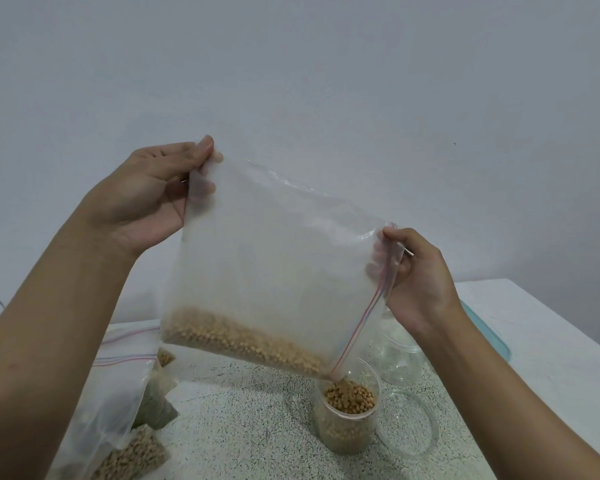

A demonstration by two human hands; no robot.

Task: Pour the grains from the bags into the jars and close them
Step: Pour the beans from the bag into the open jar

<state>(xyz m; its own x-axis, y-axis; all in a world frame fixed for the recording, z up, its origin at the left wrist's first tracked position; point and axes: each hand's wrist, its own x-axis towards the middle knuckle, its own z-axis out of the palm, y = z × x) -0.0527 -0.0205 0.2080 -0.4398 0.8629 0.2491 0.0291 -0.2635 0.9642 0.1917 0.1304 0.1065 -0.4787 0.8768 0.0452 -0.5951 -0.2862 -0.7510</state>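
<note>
Likely a home kitchen: a speckled stone-look desk (pixel 243 427) against a plain pale wall (pixel 361 81), a clear plastic jar (pixel 343 433) of soybeans below the right grip (pixel 420 282), and zip bags (pixel 125 386) of dried grains below the left grip (pixel 146 199)

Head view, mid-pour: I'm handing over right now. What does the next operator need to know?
Hands: the left hand pinches the bag at its raised corner; the right hand grips its zip edge.
The bag is tilted, its low mouth corner over the open jar, with beans running in.
Done: the jar is mostly full.
Left: empty the bag, cap the jar, then fill the empty jar behind it from the filled bags at the left.
</note>
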